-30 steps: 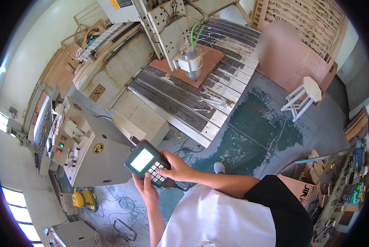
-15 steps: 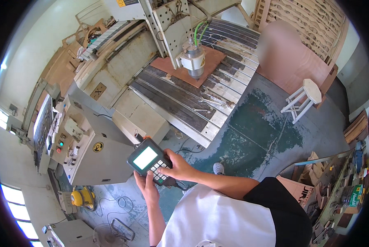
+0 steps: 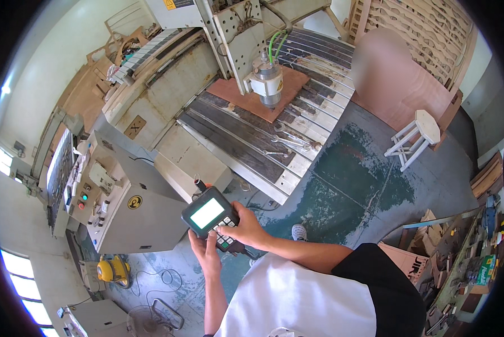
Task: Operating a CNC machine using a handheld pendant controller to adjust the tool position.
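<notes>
Both my hands hold a black handheld controller (image 3: 207, 213) with a lit screen and a keypad of pale keys. My left hand (image 3: 208, 259) grips its lower left edge, the thumb on the lower keys. Wrapped round the right side is my right hand (image 3: 245, 229), its thumb over the keypad. A cable leaves the controller's lower end. Beyond it stands a CNC router, its spindle (image 3: 268, 84) hanging over a reddish-brown board (image 3: 229, 94) on the slatted bed (image 3: 224, 132). Several metal wrenches (image 3: 290, 138) lie on the bed's near right part.
A control cabinet (image 3: 134, 219) with buttons stands at left, near a yellow machine (image 3: 113, 271) and floor cables. To the right is a white stool (image 3: 414, 137); a person with a blurred head (image 3: 381, 67) is behind it. A cluttered tool bench (image 3: 460, 275) lines the lower right.
The controller and both hands have shifted a little to the right. My right thumb has moved slightly on the keypad. The spindle appears slightly farther right.
</notes>
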Tool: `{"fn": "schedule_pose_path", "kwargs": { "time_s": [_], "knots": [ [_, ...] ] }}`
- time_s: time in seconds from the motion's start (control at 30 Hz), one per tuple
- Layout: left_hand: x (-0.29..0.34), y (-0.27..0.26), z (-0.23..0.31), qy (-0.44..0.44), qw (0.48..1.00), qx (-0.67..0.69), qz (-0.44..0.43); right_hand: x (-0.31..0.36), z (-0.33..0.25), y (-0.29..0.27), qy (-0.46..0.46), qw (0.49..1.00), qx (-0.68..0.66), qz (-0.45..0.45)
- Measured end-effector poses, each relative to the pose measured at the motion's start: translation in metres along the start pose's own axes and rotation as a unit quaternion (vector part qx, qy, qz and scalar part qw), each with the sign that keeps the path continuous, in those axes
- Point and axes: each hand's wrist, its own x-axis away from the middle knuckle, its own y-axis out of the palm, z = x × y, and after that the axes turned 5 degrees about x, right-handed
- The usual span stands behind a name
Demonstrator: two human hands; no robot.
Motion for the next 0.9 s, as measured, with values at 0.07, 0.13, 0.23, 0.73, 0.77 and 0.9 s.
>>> {"fn": "schedule_pose_path", "kwargs": {
  "time_s": [0.07, 0.13, 0.23, 0.73, 0.77, 0.9],
  "knots": [
    [-0.001, 0.001, -0.001, 0.003, 1.000, 0.000, -0.001, -0.001, 0.000, -0.001, 0.004, 1.000, 0.006, 0.000],
    [-0.002, 0.002, -0.001, 0.006, 1.000, -0.001, -0.001, -0.002, 0.002, -0.001, 0.001, 1.000, -0.003, 0.004],
    [-0.002, 0.000, -0.004, 0.006, 1.000, -0.002, 0.005, -0.002, 0.001, -0.002, 0.001, 1.000, -0.002, -0.002],
    [0.001, 0.007, 0.004, 0.014, 1.000, 0.014, 0.011, -0.001, 0.000, -0.003, 0.000, 1.000, -0.007, -0.019],
    [0.001, 0.006, 0.004, 0.011, 1.000, 0.019, 0.011, 0.000, -0.001, -0.004, -0.001, 1.000, -0.007, -0.019],
    [-0.001, 0.007, 0.008, 0.015, 1.000, 0.025, 0.012, -0.002, 0.006, -0.010, -0.042, 0.997, -0.015, -0.062]
  ]
}}
